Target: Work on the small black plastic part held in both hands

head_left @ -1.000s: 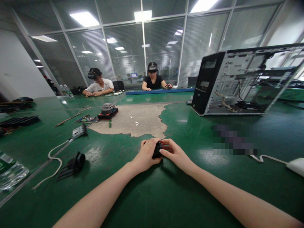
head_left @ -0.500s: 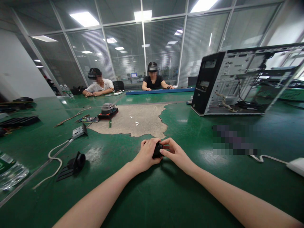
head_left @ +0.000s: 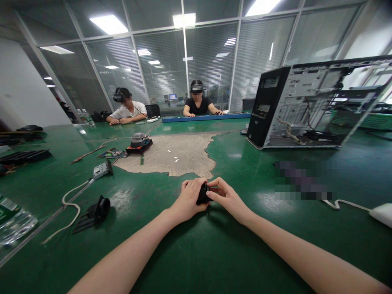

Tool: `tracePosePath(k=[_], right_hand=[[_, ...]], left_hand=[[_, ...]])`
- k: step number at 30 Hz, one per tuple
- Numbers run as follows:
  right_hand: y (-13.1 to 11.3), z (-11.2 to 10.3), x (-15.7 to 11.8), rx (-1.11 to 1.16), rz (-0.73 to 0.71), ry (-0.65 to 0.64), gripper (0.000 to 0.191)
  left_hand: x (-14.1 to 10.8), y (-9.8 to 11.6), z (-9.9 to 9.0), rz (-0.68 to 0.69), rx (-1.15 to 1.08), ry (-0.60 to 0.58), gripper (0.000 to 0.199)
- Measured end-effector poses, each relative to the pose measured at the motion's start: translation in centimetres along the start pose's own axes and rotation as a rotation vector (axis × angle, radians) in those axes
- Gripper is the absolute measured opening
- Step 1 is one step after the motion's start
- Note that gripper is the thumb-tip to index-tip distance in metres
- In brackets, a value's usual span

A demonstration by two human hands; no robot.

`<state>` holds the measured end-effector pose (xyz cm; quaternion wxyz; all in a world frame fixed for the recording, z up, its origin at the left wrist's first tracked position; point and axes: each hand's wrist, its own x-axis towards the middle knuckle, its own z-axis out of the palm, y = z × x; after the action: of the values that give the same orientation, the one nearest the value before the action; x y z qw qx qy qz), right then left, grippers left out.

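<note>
Surface: a green bench (head_left: pixel 196 261) fills the lower view, glossy where light falls on it; near the middle, a ragged-edged beige patch (head_left: pixel 183 153) carries a few white scraps.
Room: behind the bench stands a glass partition (head_left: pixel 159 69) with blinds, and bright ceiling lights (head_left: pixel 108 24) above.
Far side: a person in a white top (head_left: pixel 133 111) and a person in a dark top (head_left: pixel 198 107) sit facing this way, both wearing headsets; a long blue bar (head_left: pixel 205 118) lies before the second.
Right side: an open computer case (head_left: pixel 294 106) stands upright; nearer lies a pixelated purplish thing (head_left: pixel 301 177).
Left side: a clear bottle (head_left: pixel 16 222) at the edge, a pale cable (head_left: pixel 79 208), and a black slotted piece (head_left: pixel 96 214) with a round end.
Black object: a small black object (head_left: pixel 202 195) sits between the two hands, just this side of the beige patch; its details are too small to tell.
Left hand (head_left: pixel 187 200): curled around the object, fingers over the top, thumb along the near side.
Right hand (head_left: pixel 226 198): fingers bent, thumb and forefinger pinching the object's right end.
</note>
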<state>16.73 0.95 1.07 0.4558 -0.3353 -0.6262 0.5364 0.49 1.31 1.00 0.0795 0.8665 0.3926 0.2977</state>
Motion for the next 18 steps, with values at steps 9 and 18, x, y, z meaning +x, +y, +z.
tracePosePath(k=[9, 18], right_hand=[[0.13, 0.06, 0.14, -0.042, 0.026, 0.003, 0.026], [-0.31, 0.31, 0.01, -0.009, 0.015, 0.041, 0.020]], left_hand=[[0.04, 0.09, -0.04, -0.005, -0.006, 0.003, 0.051], [0.02, 0.08, -0.15, 0.005, 0.003, -0.003, 0.054]])
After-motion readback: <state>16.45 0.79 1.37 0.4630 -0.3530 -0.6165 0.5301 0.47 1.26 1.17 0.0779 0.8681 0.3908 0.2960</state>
